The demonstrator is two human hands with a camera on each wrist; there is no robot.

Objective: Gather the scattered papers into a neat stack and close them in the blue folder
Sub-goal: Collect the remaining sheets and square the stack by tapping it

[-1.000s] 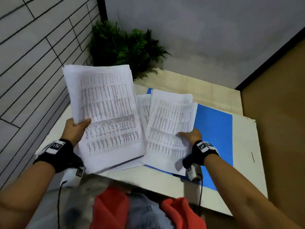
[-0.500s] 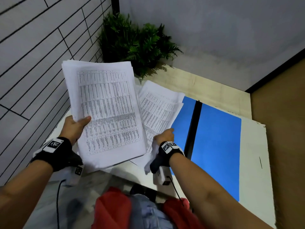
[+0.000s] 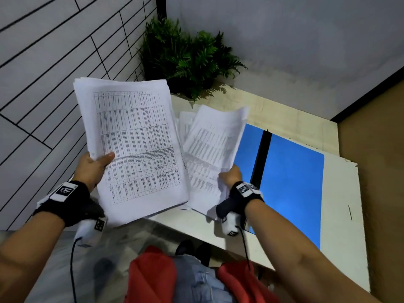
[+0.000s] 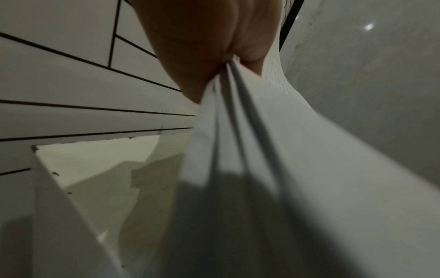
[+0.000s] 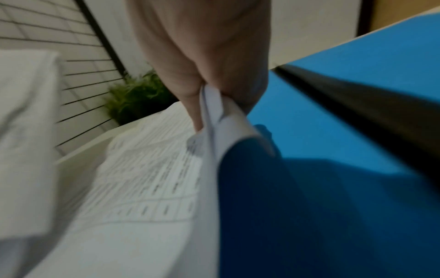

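Note:
My left hand [image 3: 96,165] grips a thick stack of printed papers [image 3: 133,145] by its left edge, raised above the table; the left wrist view shows the sheet edges [image 4: 238,131] pinched under the thumb. My right hand [image 3: 229,174] pinches a smaller bundle of papers [image 3: 209,149] at its lower right edge, lifted and blurred, just right of the big stack; the right wrist view shows these papers [image 5: 152,178] squeezed between the fingers. The blue folder [image 3: 288,189] lies open and flat on the table with a black spine [image 3: 261,156], its left half partly hidden behind the right bundle.
A green potted plant [image 3: 188,60] stands in the far corner of the white table [image 3: 341,215]. A tiled wall runs along the left. The table's right edge [image 3: 363,226] borders a brown floor. Red sleeves and jeans show below.
My right hand picked the smaller bundle up off the blue folder and carried it left toward the big stack, uncovering the folder. The left hand keeps its stack raised.

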